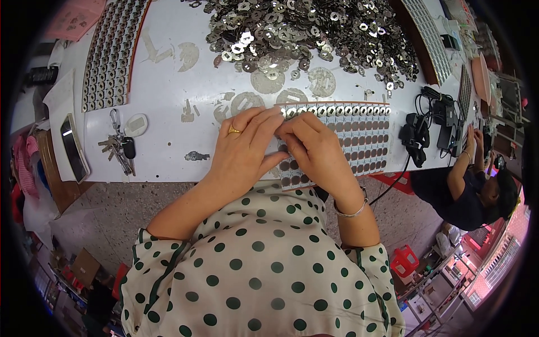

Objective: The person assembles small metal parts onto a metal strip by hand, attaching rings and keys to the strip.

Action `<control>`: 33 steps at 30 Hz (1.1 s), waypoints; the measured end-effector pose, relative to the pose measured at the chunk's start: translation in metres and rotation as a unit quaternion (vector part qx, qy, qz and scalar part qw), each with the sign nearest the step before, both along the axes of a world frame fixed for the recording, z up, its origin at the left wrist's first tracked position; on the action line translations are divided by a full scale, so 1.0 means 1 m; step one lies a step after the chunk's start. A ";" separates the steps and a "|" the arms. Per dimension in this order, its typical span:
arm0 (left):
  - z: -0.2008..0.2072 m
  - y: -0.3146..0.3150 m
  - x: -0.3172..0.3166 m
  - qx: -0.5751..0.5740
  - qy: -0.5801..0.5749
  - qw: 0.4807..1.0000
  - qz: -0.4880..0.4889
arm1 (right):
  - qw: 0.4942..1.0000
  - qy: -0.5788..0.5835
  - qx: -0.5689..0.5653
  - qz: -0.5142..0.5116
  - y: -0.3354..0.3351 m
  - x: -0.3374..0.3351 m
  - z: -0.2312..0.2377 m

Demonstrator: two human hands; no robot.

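A flat panel (362,139) with rows of dark round spots lies at the table's front edge. Small silvery metal pieces with a slot in them (349,110) sit along its far row. My left hand (241,145), with a gold ring, rests at the panel's left end. Its fingers reach forward and its thumb is apart from them, pointing right. Over the left part of the panel, my right hand (319,147) has its fingers curled in a pinch. Whatever lies between those fingertips is hidden.
A large heap of loose metal pieces (314,33) covers the far table. Filled panels (115,53) stand at far left and far right. Keys (119,147) and a phone (74,147) lie left. Black cables and adapters (432,123) lie right, near another person (471,188).
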State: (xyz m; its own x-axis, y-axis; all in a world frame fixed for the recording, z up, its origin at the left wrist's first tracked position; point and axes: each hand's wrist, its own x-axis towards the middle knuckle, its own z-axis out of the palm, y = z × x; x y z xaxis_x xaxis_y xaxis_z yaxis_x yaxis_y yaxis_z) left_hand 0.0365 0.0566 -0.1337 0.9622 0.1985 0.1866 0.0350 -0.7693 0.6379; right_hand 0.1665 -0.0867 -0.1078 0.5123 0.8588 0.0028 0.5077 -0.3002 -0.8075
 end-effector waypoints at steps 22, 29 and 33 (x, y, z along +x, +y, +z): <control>-0.012 -0.009 -0.005 -0.043 -0.042 0.998 0.020 | 0.990 -0.084 -0.079 -0.074 -0.003 -0.018 0.004; -0.008 -0.009 -0.006 0.006 -0.036 0.999 0.022 | 0.985 -0.144 -0.043 -0.087 -0.006 -0.027 -0.007; -0.004 -0.009 -0.005 0.029 -0.017 0.999 0.016 | 0.983 -0.138 0.001 -0.124 -0.011 -0.033 -0.016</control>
